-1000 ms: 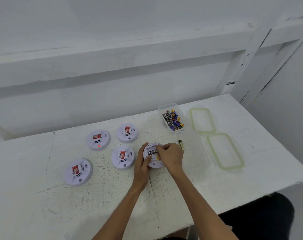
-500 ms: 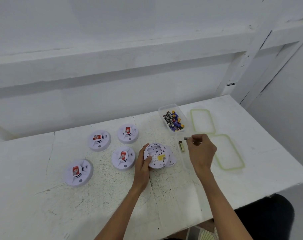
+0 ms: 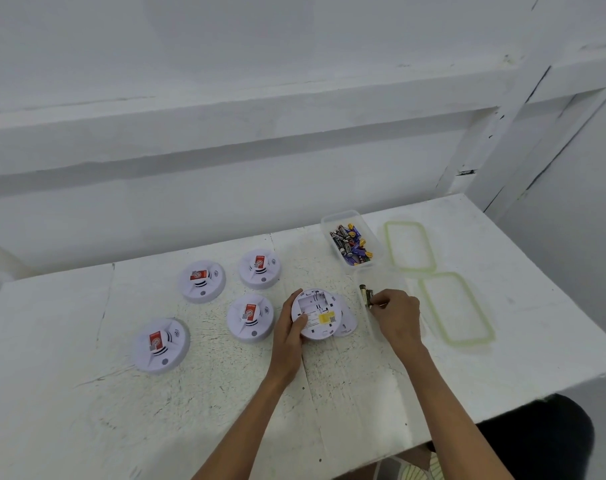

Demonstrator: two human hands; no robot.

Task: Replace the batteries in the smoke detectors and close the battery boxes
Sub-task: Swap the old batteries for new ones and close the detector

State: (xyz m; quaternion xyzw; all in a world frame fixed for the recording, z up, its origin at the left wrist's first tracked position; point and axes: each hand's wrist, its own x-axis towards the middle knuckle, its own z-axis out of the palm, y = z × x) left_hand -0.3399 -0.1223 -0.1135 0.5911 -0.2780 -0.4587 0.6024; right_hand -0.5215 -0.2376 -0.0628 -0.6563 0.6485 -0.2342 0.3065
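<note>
Left hand: the left hand [image 3: 289, 329] grips the left edge of an upturned smoke detector [image 3: 317, 311], thumb on its back and fingers curled under the rim.
Right hand: the right hand [image 3: 396, 315] has curled fingers, with thumb and forefinger pinching a small dark-and-gold battery [image 3: 367, 295] low over the tabletop [image 3: 225, 410], just right of the held detector.
Held detector: it is back side up, showing a yellow label; its battery bay looks bare.
Loose cover: a round white cover [image 3: 348, 322] lies partly under the held detector's right side.
Other detectors: four detectors [image 3: 250, 317] sit face up to the left, each with a red tag.
Battery box: an open clear box [image 3: 329, 220] of mixed batteries [image 3: 350, 244] stands behind the right hand.
Lids: two green-rimmed lids [image 3: 410, 251] lie right of the box.
</note>
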